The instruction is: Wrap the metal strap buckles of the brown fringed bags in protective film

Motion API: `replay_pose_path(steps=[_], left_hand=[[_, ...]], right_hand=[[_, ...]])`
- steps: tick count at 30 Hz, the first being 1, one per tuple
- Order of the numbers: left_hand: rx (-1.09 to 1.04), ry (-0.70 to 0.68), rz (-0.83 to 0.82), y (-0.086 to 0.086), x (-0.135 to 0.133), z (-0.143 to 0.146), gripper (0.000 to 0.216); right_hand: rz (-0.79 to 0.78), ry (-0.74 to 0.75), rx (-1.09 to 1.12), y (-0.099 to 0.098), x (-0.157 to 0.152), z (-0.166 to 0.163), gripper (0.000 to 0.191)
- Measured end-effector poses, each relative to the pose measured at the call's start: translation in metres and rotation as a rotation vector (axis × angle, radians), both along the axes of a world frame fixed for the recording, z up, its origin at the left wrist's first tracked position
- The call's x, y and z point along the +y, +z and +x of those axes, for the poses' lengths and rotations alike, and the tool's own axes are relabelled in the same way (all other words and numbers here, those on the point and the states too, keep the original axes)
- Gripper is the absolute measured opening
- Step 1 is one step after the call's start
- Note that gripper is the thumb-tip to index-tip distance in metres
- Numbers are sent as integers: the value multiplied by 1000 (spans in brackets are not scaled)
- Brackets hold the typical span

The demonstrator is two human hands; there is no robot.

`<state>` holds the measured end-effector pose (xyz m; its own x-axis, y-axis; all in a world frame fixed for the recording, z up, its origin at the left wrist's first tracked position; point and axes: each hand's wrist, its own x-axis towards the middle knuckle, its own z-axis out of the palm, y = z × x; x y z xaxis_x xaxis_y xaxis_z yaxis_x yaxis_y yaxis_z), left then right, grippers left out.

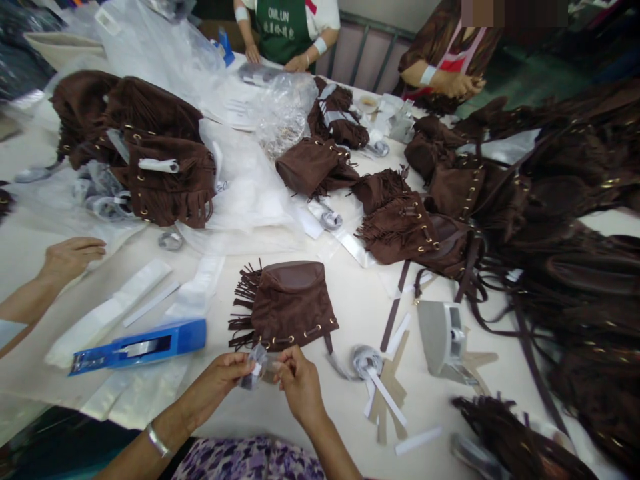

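Near the table's front edge, my left hand (227,375) pinches a small crumpled piece of clear plastic wrap (254,375) with a white spot on it. Close on its right, my right hand (304,387) has thumb and fingertips closed on the other side of the same clear plastic, which stretches between both hands. Just beyond my hands lies a dark brown fringed bag (295,300), its row of gold eyelets toward me and its fringe to the left. A strap from its right corner runs to a plastic-wrapped coil (367,361).
A blue stapler-like tool (140,347) lies left over plastic sleeves. A grey tape dispenser (443,340) stands right, near paper strips (393,393). Brown bags (170,153) are piled left and right. Another person's hand (70,257) rests at left; two people work across the table.
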<state>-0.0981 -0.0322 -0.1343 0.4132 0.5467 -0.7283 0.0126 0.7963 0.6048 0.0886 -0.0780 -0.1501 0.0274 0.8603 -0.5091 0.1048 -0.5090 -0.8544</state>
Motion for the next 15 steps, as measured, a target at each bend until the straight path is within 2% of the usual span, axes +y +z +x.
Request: replay_pose_path(steps=[3, 5, 10, 15], left_hand=[[83, 2, 78, -1, -3, 2, 26], [128, -2, 136, -2, -5, 5, 26], [239, 69, 184, -3, -17, 13, 27], [430, 116, 149, -11, -29, 13, 34]], right_hand=[[5, -73, -46, 12, -6, -8, 13], [-42, -124, -14, 12, -10, -19, 15], [-160, -251, 100, -2, -15, -43, 23], [-232, -324, 237, -17, -23, -47, 30]])
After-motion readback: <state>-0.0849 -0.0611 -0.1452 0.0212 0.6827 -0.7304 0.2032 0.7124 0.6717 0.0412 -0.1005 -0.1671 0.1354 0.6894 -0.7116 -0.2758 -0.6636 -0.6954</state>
